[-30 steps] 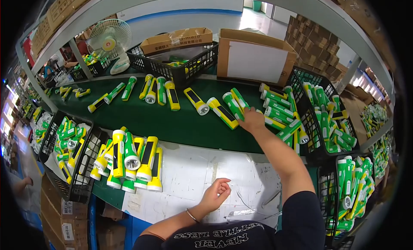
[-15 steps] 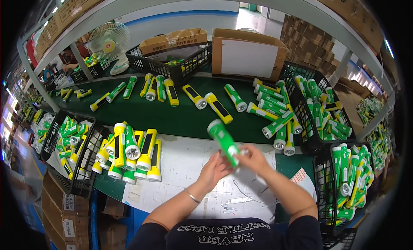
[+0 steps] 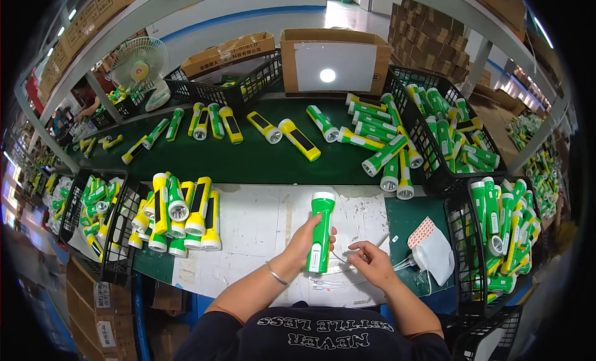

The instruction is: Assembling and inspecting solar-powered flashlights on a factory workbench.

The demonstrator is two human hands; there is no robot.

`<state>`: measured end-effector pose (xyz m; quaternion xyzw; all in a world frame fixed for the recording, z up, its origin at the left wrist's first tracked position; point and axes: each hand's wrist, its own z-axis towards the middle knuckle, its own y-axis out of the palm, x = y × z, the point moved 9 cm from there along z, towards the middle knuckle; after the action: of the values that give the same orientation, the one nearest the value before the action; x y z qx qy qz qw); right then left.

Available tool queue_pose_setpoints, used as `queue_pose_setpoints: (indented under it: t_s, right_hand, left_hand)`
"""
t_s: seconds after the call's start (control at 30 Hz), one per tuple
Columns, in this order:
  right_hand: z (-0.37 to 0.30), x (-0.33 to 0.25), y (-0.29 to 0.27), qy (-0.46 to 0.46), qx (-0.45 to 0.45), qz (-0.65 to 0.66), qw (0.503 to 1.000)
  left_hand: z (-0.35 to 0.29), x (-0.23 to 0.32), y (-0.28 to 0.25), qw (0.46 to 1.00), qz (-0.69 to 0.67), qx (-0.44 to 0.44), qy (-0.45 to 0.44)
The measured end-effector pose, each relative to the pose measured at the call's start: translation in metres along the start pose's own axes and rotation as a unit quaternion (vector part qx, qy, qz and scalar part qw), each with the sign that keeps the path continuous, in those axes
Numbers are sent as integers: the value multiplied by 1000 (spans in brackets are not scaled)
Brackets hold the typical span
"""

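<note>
My left hand point(image 3: 305, 242) is closed around the body of a green flashlight point(image 3: 321, 237) with a white head. The flashlight's head points away from me, and a round bright spot shows on the white sheet point(image 3: 316, 60) fixed to the cardboard box across the belt. My right hand point(image 3: 370, 263) is just right of the flashlight, low over the white work surface point(image 3: 248, 237). Its fingers are loosely curled and apart, with no object visible between them. Thin white cables point(image 3: 335, 283) lie beside and beneath this hand.
Yellow-green flashlights point(image 3: 186, 212) are piled at the left of the surface. More lie along the dark green belt point(image 3: 248, 159). Black crates of flashlights stand at the left point(image 3: 118, 261) and right point(image 3: 458, 261). A white object with cables point(image 3: 433, 258) lies near the right crate.
The flashlight has come down nearer me and is now only in my left hand; my right hand has let go and moved right. A bright spot has appeared on the sheet. The view has shifted.
</note>
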<state>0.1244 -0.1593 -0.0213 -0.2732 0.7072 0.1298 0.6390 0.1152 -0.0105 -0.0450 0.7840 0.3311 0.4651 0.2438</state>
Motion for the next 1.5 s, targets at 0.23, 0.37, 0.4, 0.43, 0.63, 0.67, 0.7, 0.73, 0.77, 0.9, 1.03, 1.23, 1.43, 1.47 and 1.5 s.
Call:
queue_pose_setpoints:
  t_s: [0.23,0.37,0.4,0.43,0.63,0.67,0.7,0.73,0.77,0.9,1.03,1.23,1.43,1.47,1.5]
  right_hand:
    - [-1,-17,12,-25,-12,-71,997]
    - [1,-54,12,-133,11,-165,977]
    - [-1,-76,15,-205,29,-223,953]
    - [-2,-89,19,-210,28,-265,941]
    - [-5,-109,43,-311,37,-439,842]
    - [-5,-110,48,-334,30,-471,816]
    - [-8,-110,55,-356,23,-502,788]
    - [-9,-108,59,-355,19,-501,789]
    - [-8,-103,66,-351,4,-511,784]
    - [-27,-66,101,-341,-191,-473,789]
    - [-38,-86,91,-391,-127,-441,798]
    - [1,-105,81,-364,1,-518,774]
    - [-60,-80,116,-445,-231,-411,761]
    - [-65,-80,118,-447,-246,-392,765]
    - [-62,-91,113,-472,-213,-382,766]
  left_hand:
    - [-11,-5,2,999,35,-10,8]
    - [-14,-4,3,999,44,-17,5]
    - [-13,-2,4,999,51,-16,12]
    - [-14,3,8,997,64,-18,36]
    - [-19,10,13,986,128,-25,106]
    - [-20,11,13,981,148,-38,118]
    - [-18,7,9,982,145,-35,115]
    - [-17,10,9,963,210,-40,163]
    - [-18,14,10,938,273,-45,210]
    - [-18,30,6,965,181,-20,187]
    - [-24,51,1,954,196,-21,227]
    - [-31,44,13,917,283,-42,279]
    - [-25,67,-7,946,159,-35,281]
    - [-27,72,-3,933,184,-54,305]
    - [-28,72,-3,933,184,-52,306]
